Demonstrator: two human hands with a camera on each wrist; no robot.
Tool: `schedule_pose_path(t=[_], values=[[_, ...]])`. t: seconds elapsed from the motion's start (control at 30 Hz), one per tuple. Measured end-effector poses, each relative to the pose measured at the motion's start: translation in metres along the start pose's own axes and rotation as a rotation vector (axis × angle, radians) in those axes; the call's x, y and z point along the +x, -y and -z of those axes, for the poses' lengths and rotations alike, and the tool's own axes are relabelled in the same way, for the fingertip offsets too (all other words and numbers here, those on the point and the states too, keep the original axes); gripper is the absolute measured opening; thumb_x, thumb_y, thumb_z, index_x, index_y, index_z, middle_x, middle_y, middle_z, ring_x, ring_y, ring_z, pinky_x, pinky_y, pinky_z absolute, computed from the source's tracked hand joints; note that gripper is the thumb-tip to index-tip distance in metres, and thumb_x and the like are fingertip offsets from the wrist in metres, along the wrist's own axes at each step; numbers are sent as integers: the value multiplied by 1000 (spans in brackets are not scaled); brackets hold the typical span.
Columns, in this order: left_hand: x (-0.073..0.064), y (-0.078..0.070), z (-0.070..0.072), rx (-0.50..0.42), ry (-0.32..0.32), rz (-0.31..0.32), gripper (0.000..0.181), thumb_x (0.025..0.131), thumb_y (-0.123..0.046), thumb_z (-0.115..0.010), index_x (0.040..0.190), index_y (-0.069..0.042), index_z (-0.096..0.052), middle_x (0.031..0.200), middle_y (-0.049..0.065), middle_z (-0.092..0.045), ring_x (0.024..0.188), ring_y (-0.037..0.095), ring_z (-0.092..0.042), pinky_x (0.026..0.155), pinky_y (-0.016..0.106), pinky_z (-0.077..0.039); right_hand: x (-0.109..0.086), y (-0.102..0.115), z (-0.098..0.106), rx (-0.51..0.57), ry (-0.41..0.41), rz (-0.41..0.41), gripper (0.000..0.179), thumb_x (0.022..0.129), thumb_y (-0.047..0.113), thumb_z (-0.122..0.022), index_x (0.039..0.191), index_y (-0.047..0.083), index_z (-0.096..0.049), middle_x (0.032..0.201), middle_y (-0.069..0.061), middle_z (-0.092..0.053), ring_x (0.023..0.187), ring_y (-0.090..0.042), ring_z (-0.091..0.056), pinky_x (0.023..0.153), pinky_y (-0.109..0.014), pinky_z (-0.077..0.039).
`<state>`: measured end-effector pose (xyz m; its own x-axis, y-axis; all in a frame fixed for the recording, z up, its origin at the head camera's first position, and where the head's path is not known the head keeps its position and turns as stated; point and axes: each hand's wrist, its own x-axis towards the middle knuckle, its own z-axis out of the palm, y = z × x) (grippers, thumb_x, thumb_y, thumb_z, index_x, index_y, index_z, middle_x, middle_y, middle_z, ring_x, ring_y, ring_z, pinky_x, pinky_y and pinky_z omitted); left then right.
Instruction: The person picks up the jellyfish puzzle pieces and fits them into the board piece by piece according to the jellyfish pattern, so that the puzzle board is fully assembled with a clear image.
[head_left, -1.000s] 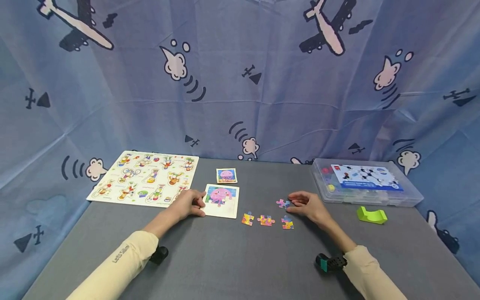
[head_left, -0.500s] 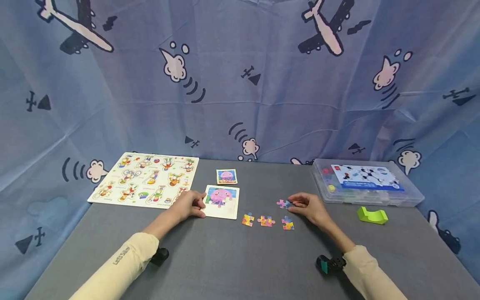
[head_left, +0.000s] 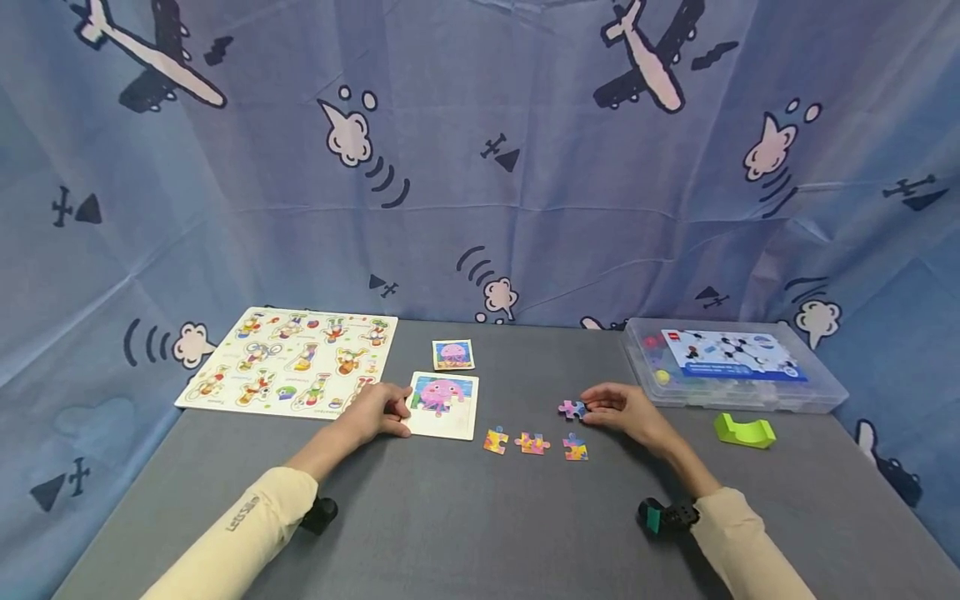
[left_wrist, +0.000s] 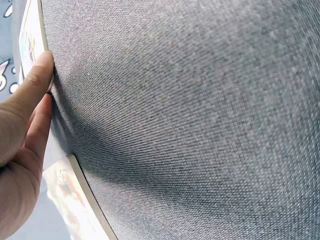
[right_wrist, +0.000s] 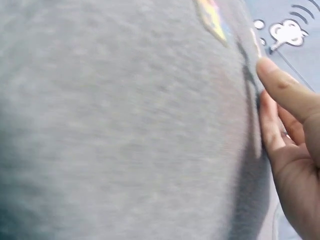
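Fingers of our right hand (head_left: 626,412) pinch a pink-and-blue jigsaw piece (head_left: 571,409); our left hand (head_left: 372,411) grips a white square board (head_left: 453,422) toward the counter's (head_left: 480,525) far edge.

Square white-bordered picture board (head_left: 450,423): smooth face, wood or card, can't tell which; the grey table covering (head_left: 480,525) under it is matt woven cloth, ribbed close up. Right of the board: multicoloured jigsaw pieces (head_left: 532,443), smooth printed faces, then a clear rectangular box (head_left: 735,394) in hard glossy plastic and a lime-green curved block (head_left: 744,432), smooth, plastic-looking. Behind the board: blue aeroplane-print curtain (head_left: 570,192), matt creased cloth.
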<state>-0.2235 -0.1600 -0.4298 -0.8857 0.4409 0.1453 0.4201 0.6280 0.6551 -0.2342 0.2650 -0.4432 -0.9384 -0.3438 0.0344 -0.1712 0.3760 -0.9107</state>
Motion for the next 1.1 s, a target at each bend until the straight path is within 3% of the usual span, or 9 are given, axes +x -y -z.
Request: schedule_pose_path(t=[0.2, 0.37, 0.63, 0.9, 1.1], values=[[2, 0, -1, -2, 0, -20, 20, 65, -4, -86, 71, 0, -67, 116, 30, -61, 101, 35, -65, 64, 22, -42, -2, -2, 7, 97, 25, -43, 38, 85, -3, -68, 118, -16, -53, 118, -32, -57, 94, -11, -65, 78, -24, -52], [1, 1, 0, -13, -4, -36, 22, 65, -4, -86, 70, 1, -66, 115, 31, -61, 99, 35, -66, 63, 22, -43, -3, -4, 5, 139, -3, -55, 41, 84, -5, -68, 120, -17, -51, 121, -32, -55, 94, -10, -66, 78, -25, -52], [1, 1, 0, -12, 4, -4, 21, 65, -3, -85, 71, 0, -65, 117, 30, -61, 104, 36, -64, 62, 21, -42, -4, -1, -1, 235, -66, -70, 44, 84, -9, -66, 121, -22, -46, 108, -11, -65, 90, -7, -67, 76, -23, -52], [1, 2, 0, -5, 3, 1, 21, 64, -2, -85, 70, 0, -65, 116, 29, -62, 107, 37, -62, 63, 22, -43, -5, 8, -6, 244, -137, -111, 48, 84, -2, -71, 122, -20, -48, 101, 0, -68, 88, -4, -64, 76, -23, -51], [0, 0, 0, -12, 3, 20, 20, 66, -3, -85, 71, -1, -65, 115, 27, -63, 111, 38, -60, 63, 23, -43, -5, 14, -9, 278, -147, -124, 49, 83, -3, -71, 122, -21, -47, 96, 6, -68, 85, -5, -65, 76, -26, -53]])
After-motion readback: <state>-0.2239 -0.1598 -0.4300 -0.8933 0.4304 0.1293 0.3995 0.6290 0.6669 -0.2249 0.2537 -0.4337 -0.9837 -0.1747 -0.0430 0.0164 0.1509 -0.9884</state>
